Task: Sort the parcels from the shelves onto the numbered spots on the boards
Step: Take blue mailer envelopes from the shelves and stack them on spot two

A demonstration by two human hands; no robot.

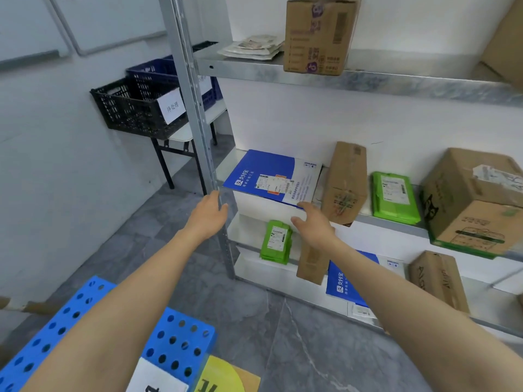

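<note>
A flat blue and white envelope parcel point(266, 174) lies on the middle shelf point(393, 222) at its left end. My right hand point(314, 224) reaches to its near right corner, fingers relaxed and touching the edge. My left hand point(208, 215) hangs beside the grey shelf post point(198, 108), fingers loose, holding nothing. On the same shelf stand a narrow brown box point(343, 185), a green bag parcel point(394, 198) and a big carton point(475, 202). A blue perforated board point(172, 343) with a white number card point(158, 377) lies at the bottom left.
The lower shelf holds a green bag point(277, 241), a brown box point(311, 264), a blue envelope point(348, 281) and another carton point(438, 281). Up top sit white mailers point(254, 46) and a tall carton point(319, 35). Black point(133, 108) and blue crates point(158, 70) stand on a side table.
</note>
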